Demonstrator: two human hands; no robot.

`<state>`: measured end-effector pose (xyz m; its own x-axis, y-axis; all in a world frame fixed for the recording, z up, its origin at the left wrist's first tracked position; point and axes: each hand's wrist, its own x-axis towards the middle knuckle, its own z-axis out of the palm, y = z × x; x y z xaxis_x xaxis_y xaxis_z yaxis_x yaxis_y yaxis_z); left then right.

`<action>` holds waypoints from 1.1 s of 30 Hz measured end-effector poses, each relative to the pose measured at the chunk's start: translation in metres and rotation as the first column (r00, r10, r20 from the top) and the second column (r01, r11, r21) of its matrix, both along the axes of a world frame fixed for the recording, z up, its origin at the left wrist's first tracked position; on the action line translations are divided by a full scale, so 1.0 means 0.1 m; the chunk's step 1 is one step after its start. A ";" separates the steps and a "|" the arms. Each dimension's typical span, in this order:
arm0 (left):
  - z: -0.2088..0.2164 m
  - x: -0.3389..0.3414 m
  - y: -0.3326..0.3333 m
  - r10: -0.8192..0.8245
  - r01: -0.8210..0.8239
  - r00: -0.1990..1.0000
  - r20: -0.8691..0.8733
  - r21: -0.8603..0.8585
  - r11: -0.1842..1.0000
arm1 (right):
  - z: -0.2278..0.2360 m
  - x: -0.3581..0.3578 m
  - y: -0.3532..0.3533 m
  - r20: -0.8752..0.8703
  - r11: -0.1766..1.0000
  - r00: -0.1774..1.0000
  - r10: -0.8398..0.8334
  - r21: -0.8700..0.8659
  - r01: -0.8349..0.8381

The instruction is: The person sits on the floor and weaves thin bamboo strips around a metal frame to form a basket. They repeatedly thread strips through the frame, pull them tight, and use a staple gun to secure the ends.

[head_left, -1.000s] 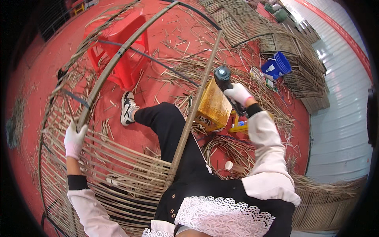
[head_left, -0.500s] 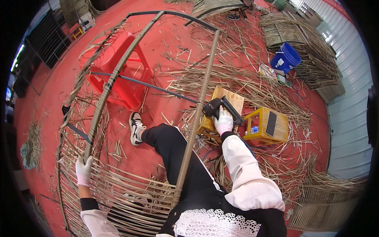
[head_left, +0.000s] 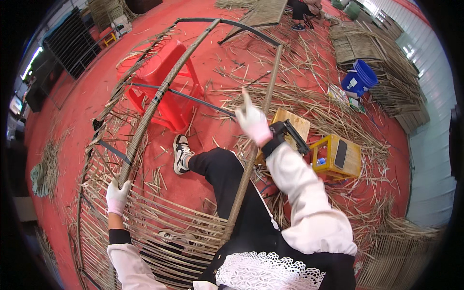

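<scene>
A long metal frame, partly wrapped and woven with tan rattan strands, leans across my lap. My gloved left hand is closed round its middle wrapped bar at the lower left. Raised over the right wrapped rail, my gloved right hand has a finger stretched out and nothing visible in it. Beside that wrist, a black nail gun lies on a wooden stool, partly hidden by my sleeve. A dark crossbar spans the frame.
A red plastic stool stands behind the frame. To the right are a yellow wooden stool and a blue bucket. Loose rattan strands litter the red floor. Woven panels are stacked at the far right; another person sits at the back.
My right hand has left the nail gun and moved up and left to the frame's right rail. My left hand stays on the middle bar. The whole view has shifted slightly.
</scene>
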<state>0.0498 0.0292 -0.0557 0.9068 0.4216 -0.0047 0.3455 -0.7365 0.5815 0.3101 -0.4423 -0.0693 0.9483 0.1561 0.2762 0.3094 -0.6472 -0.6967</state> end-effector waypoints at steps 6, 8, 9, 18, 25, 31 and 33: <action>0.07 0.02 -0.05 0.010 -0.009 1.000 -0.017 0.078 0.997 | 0.91 1.95 0.02 -0.370 0.948 0.882 -0.293 -0.230 0.219; 0.11 0.03 -0.08 0.012 -0.012 1.000 -0.006 0.074 0.997 | 1.07 2.20 0.09 -0.322 0.906 0.866 -0.383 -0.313 0.284; 0.14 0.03 -0.11 0.029 -0.029 0.999 -0.042 0.021 0.999 | 1.12 2.19 0.14 -0.303 0.878 0.847 -0.438 -0.348 0.329; 0.28 -0.04 -0.06 -0.135 0.132 0.991 -0.016 -0.125 0.983 | 0.14 -0.60 1.19 -0.644 0.216 -0.205 0.737 0.512 -0.831; 0.00 0.11 0.45 0.110 0.067 0.976 0.190 -0.734 0.676 | -0.56 -1.22 2.01 -0.723 0.213 0.180 0.667 -0.047 -0.976; -0.11 0.27 0.58 -0.005 0.045 0.976 0.220 -0.178 0.983 | -0.92 -1.42 2.69 -0.713 0.213 0.158 0.683 -0.012 -0.977; -0.12 0.39 0.64 0.012 0.017 0.954 0.300 -0.092 0.996 | -1.01 -1.45 2.90 -0.714 0.161 0.083 0.695 0.042 -0.986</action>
